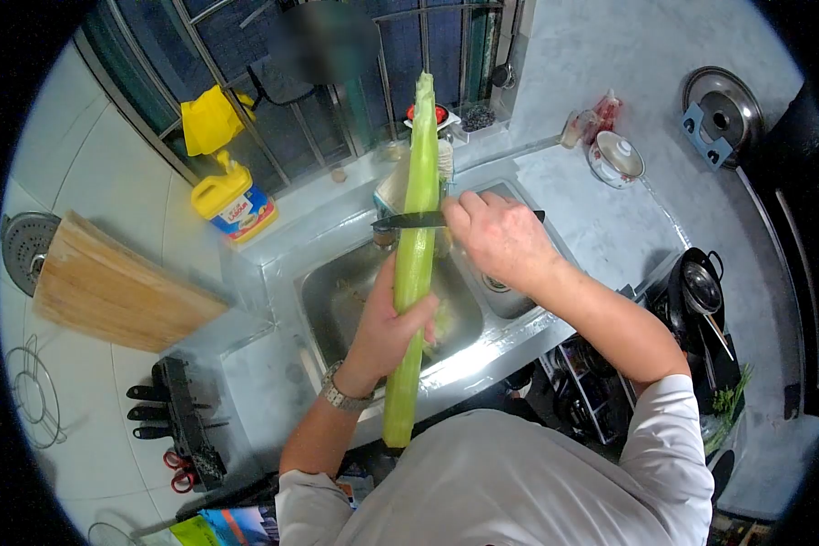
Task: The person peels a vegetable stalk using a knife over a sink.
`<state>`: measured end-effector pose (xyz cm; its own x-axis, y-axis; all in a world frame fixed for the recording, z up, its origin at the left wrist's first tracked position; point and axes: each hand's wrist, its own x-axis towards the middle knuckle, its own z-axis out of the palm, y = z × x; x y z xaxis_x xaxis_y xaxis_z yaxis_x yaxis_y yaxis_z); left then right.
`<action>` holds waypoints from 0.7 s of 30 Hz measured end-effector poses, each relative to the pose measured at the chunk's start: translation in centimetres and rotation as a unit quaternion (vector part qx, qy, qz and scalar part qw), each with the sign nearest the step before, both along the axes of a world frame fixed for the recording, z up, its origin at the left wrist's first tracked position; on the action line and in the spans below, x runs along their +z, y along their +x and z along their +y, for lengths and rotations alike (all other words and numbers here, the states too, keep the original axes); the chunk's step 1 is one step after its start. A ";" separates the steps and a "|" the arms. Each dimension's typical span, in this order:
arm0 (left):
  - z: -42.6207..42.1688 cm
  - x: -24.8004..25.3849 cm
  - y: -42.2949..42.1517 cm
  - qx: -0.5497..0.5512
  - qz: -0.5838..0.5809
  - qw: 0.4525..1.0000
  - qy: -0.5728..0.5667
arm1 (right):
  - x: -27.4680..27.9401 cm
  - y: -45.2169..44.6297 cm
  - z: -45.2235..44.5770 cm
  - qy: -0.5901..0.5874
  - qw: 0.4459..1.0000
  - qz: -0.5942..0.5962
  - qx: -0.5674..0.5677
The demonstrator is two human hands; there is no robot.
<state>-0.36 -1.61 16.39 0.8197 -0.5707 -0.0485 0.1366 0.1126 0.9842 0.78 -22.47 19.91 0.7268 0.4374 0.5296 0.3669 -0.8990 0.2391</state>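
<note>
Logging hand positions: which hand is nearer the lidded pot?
Right. The right hand is left of the lidded pot; the left hand grips the green stalk, farther left.

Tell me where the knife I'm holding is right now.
In the head view, the knife is just above centre, gripped in your right hand, crossing the green stalk over the sink.

The left grip [400, 320] covers a stretch of the long green stem [415, 259]; the right grip [499, 235] hides most of the handle of the knife [411, 221]. A round patch [326, 44] before the window is blurred. Scraps [442, 320] in the sink [323, 314] are too small to identify. The bottom edge crops the colourful packet [232, 528] and white shirt [510, 482].
</note>
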 end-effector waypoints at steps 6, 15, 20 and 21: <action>0.1 0.4 0.0 -0.002 0.006 1.000 0.002 | -0.2 0.3 0.2 0.005 1.000 -0.001 -0.013; 0.4 0.1 0.3 0.006 -0.002 1.000 0.017 | -0.7 0.8 0.6 0.025 0.999 0.002 -0.024; 0.5 0.0 0.4 0.006 -0.001 1.000 0.013 | -0.7 1.0 0.2 0.030 0.998 0.006 -0.055; 0.5 0.0 0.4 0.006 -0.001 1.000 0.011 | -0.8 1.0 0.3 0.029 0.998 0.007 -0.055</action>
